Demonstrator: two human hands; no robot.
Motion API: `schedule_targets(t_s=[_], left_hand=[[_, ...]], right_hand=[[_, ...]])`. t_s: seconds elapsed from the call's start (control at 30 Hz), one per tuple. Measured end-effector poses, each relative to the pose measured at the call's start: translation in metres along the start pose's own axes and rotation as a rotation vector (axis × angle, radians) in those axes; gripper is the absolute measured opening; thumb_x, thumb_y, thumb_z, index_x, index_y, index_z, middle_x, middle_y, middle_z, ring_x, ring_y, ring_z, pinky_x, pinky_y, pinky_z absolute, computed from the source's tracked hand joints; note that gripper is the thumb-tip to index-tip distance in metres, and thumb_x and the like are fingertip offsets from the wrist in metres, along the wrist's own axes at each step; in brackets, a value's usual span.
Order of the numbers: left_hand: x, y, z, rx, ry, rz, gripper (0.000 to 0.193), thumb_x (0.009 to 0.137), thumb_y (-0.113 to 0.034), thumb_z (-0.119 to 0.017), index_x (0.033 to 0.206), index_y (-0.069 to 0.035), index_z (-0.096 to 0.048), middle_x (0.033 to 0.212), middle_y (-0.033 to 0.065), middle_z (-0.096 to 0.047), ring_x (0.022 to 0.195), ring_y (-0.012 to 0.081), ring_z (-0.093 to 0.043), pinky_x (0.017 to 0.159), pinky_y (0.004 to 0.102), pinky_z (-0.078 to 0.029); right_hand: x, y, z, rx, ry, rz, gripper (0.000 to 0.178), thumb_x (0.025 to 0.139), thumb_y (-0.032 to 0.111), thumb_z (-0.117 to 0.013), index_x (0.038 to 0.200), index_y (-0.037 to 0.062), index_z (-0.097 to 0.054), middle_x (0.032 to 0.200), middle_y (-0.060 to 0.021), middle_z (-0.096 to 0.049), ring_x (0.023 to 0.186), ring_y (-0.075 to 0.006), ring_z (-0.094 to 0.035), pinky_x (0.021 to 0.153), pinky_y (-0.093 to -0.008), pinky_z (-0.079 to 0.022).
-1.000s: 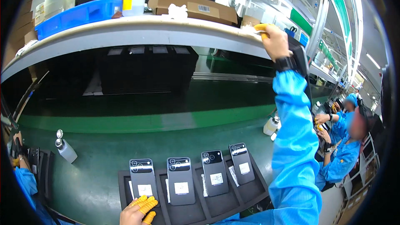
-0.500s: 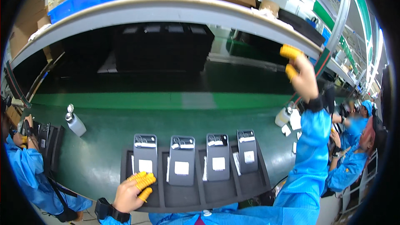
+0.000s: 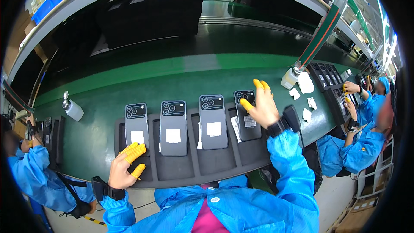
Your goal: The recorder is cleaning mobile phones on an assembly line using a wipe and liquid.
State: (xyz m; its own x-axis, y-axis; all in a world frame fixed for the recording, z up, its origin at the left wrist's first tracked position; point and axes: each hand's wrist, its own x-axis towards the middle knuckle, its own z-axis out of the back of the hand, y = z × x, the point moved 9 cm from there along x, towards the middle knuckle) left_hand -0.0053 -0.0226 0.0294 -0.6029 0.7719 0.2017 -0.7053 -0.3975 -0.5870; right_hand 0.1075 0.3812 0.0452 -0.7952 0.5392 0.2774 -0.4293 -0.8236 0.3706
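A black tray (image 3: 177, 168) with several compartments lies along the front of the bench. In it are several grey smartphones, backs up, each with a white label. My left hand (image 3: 123, 168), in yellow finger cots, rests at the lower end of the leftmost phone (image 3: 137, 123), its fingers stretched out and thumb apart. My right hand (image 3: 264, 108) is above the rightmost phone (image 3: 250, 133), fingers spread, with nothing visible in it; whether it touches the phone I cannot tell. Two more phones, one left of centre (image 3: 174, 121) and one right of centre (image 3: 213, 125), lie between my hands.
A pump bottle (image 3: 73, 110) stands at the left, another pump bottle (image 3: 290, 78) at the far right beside crumpled white wipes (image 3: 305, 82). Stacked black trays (image 3: 151, 17) sit beyond the bench, under a shelf. Co-workers in blue sit on both sides; the right one handles black trays (image 3: 336, 103).
My right hand has come down from high near the shelf to the rightmost phone. My left hand stays by the leftmost phone. The view has tilted downward.
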Motion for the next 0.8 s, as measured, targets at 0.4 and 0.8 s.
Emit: schedule_targets(t_s=[0.4, 0.8], left_hand=[[0.033, 0.007, 0.041, 0.036, -0.252, 0.169, 0.042, 0.087, -0.017, -0.070, 0.124, 0.001, -0.062, 0.118, 0.0220, -0.065, 0.108, 0.0396, -0.063, 0.094, 0.0436, -0.050], [0.131, 0.033, 0.012, 0.771, -0.205, 0.570, 0.062, 0.075, -0.049, -0.074, 0.107, 0.004, -0.065, 0.096, 0.0226, -0.068, 0.095, 0.0376, -0.067, 0.082, 0.0469, -0.053]], right_hand=[[0.000, 0.036, 0.033, 0.039, -0.240, 0.128, 0.078, 0.073, 0.017, -0.077, 0.140, -0.0020, -0.041, 0.133, -0.0264, -0.046, 0.121, -0.0441, -0.049, 0.101, -0.0462, -0.045], [-0.090, 0.044, 0.078, 0.919, -0.154, 0.386, 0.107, 0.057, -0.007, -0.080, 0.150, 0.0029, -0.027, 0.148, -0.0144, -0.038, 0.133, -0.0309, -0.046, 0.116, -0.0433, -0.032]])
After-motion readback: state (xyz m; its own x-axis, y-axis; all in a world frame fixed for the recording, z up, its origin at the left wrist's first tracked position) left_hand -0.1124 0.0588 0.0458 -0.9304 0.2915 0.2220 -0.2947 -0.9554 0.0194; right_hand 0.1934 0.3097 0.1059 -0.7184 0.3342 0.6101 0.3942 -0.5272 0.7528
